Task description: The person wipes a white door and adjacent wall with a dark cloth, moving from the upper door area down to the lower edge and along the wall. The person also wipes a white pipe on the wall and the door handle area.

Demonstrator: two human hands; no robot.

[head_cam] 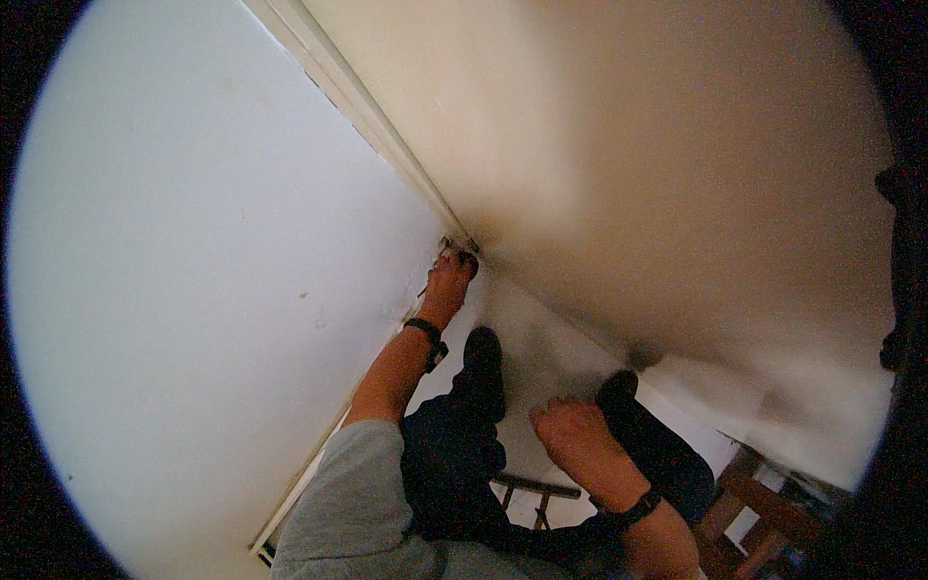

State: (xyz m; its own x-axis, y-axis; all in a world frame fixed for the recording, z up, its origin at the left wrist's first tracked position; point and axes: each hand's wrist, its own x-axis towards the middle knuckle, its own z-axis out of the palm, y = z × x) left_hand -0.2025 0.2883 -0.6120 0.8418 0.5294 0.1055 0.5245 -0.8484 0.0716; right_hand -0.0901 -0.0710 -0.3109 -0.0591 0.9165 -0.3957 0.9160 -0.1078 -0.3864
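My left hand (pixel 451 279) reaches down to the corner where a pale wall and a cream surface meet. Its fingers are bent around something small and dark at the foot of the long cream trim strip (pixel 377 130); what it is, I cannot tell. A dark band circles the left wrist. My right hand (pixel 569 428), also with a dark wristband (pixel 638 511), hangs above the floor between my legs, its fingers curled; whether it holds anything is not clear. My dark shoes (pixel 483 355) stand on the light floor (pixel 536 341).
The bluish-white wall (pixel 203 275) fills the left side, with a narrow ledge along its lower edge. A broad beige wall (pixel 689 181) rises on the right. Behind my legs is a dark slender frame (pixel 540 487); brown wooden furniture (pixel 754 507) stands at the lower right.
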